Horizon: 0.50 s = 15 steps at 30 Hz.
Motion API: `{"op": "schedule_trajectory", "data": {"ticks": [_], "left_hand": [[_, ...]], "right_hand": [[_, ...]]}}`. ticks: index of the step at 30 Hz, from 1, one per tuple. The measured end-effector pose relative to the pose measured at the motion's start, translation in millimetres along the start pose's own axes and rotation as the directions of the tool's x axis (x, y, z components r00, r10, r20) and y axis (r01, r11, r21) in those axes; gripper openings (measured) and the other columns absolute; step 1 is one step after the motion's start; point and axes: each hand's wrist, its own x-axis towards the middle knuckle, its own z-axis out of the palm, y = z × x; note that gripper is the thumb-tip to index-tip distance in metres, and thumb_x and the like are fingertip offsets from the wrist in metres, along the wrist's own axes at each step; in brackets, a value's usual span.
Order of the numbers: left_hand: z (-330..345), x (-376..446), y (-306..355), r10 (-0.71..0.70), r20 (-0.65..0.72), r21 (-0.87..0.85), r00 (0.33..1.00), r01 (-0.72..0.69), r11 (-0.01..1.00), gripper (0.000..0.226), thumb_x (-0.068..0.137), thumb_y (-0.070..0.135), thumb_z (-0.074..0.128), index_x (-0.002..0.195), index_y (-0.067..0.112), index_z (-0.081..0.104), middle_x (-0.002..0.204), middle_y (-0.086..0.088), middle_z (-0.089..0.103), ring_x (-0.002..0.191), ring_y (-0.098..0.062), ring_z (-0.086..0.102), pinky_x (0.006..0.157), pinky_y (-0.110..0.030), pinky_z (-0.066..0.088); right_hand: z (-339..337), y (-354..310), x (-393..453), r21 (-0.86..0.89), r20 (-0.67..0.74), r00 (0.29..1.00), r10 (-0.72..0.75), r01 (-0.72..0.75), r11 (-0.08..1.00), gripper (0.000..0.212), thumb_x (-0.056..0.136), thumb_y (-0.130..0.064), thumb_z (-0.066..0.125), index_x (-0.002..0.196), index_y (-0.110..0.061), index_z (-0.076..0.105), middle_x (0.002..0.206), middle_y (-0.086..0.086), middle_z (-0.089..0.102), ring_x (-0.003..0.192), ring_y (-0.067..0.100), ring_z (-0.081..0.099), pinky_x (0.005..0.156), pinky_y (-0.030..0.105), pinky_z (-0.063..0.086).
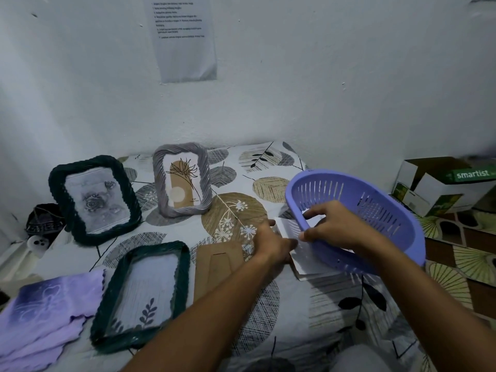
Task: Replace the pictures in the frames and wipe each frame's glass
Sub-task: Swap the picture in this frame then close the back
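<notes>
Your right hand (pixel 332 226) grips the basket (pixel 375 210) rim; left hand (pixel 271 244) apparently pinches paper (pixel 308 264) beside it. Emptied frame (pixel 139 296) left of basket awaits picture, wiping.

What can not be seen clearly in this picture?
- Head view: text on the wall paper, too small to read.
- Papers under the purple basket: their images hidden by basket and hands.
- Left hand fingers: blurred, hidden behind the hand itself.
- Purple cloth: cut by the left edge.
</notes>
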Motion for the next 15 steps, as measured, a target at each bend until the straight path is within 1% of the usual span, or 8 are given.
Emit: {"op": "schedule_trajectory", "data": {"ticks": [2,3,4,6,8,10,13,15], "left_hand": [[-4.5,0.9,1.4,0.013,-0.015,0.005,1.000,-0.013,1.000,0.056,0.079,0.000,0.073,0.127,0.007,0.044,0.096,-0.011,0.061,0.076,-0.025,0.065,0.047,-0.034,0.056],[-8.7,3.9,1.0,0.074,-0.048,0.111,0.996,-0.068,0.992,0.055,0.080,0.008,0.075,0.127,0.007,0.047,0.097,-0.009,0.062,0.078,-0.023,0.065,0.060,-0.039,0.059],[-14.0,5.9,2.0,0.178,-0.072,0.289,0.981,-0.151,0.945,0.055,0.081,0.018,0.075,0.129,0.010,0.049,0.103,-0.007,0.064,0.085,-0.019,0.064,0.073,-0.040,0.058],[-23.7,6.0,6.8,0.403,-0.052,0.560,0.914,-0.308,0.770,0.057,0.082,0.036,0.072,0.130,0.015,0.051,0.120,-0.003,0.062,0.101,-0.018,0.059,0.088,-0.039,0.052],[-27.9,0.5,17.0,0.488,-0.004,0.549,0.873,-0.406,0.730,0.055,0.084,0.044,0.068,0.130,0.017,0.052,0.123,-0.003,0.060,0.106,-0.020,0.057,0.089,-0.041,0.051],[-25.6,-6.0,29.4,0.483,0.046,0.455,0.874,-0.449,0.769,0.052,0.087,0.042,0.066,0.129,0.017,0.052,0.115,-0.002,0.062,0.098,-0.018,0.060,0.083,-0.039,0.053],[-17.6,-12.9,36.7,0.476,0.115,0.375,0.872,-0.481,0.792,0.048,0.085,0.038,0.069,0.127,0.018,0.055,0.103,0.000,0.065,0.087,-0.017,0.063,0.075,-0.039,0.056],[-13.7,-14.5,34.5,0.499,0.123,0.402,0.858,-0.503,0.765,0.049,0.081,0.037,0.074,0.124,0.018,0.059,0.101,0.003,0.065,0.086,-0.015,0.063,0.076,-0.037,0.056]], "right_hand": [[-2.4,1.9,-0.4,0.001,0.024,1.000,-0.009,0.009,1.000,0.051,0.077,-0.023,0.077,0.125,-0.014,0.060,0.117,0.009,0.064,0.095,0.019,0.059,0.087,0.037,0.051],[-5.5,3.4,-1.3,0.035,0.039,0.999,-0.012,0.011,0.999,0.043,0.080,-0.025,0.075,0.120,-0.016,0.062,0.111,0.008,0.067,0.089,0.018,0.061,0.079,0.033,0.052],[-10.7,5.3,-2.2,0.097,0.042,0.999,-0.010,0.006,0.995,0.032,0.083,-0.027,0.072,0.113,-0.018,0.063,0.103,0.008,0.068,0.083,0.018,0.063,0.069,0.030,0.052],[-25.8,13.3,2.6,0.240,-0.042,0.999,0.025,-0.014,0.971,0.017,0.088,-0.024,0.066,0.101,-0.013,0.066,0.091,0.011,0.068,0.073,0.021,0.063,0.059,0.027,0.051],[-41.4,28.6,17.7,0.269,-0.178,0.979,0.098,-0.047,0.962,0.011,0.089,-0.018,0.066,0.092,-0.007,0.068,0.082,0.015,0.066,0.067,0.024,0.060,0.057,0.029,0.050],[-49.5,44.1,33.9,0.132,-0.220,0.962,0.161,-0.134,0.982,0.013,0.085,-0.012,0.070,0.088,0.000,0.067,0.073,0.019,0.063,0.062,0.028,0.058,0.056,0.033,0.050],[-45.3,58.3,48.8,-0.195,-0.117,0.955,0.273,-0.291,0.936,0.033,0.076,-0.021,0.080,0.090,0.004,0.064,0.069,0.019,0.064,0.056,0.028,0.063,0.052,0.033,0.054],[-40.7,63.0,52.7,-0.304,-0.052,0.942,0.330,-0.330,0.894,0.041,0.073,-0.028,0.083,0.091,0.000,0.059,0.073,0.017,0.065,0.057,0.027,0.063,0.052,0.033,0.055]]}}
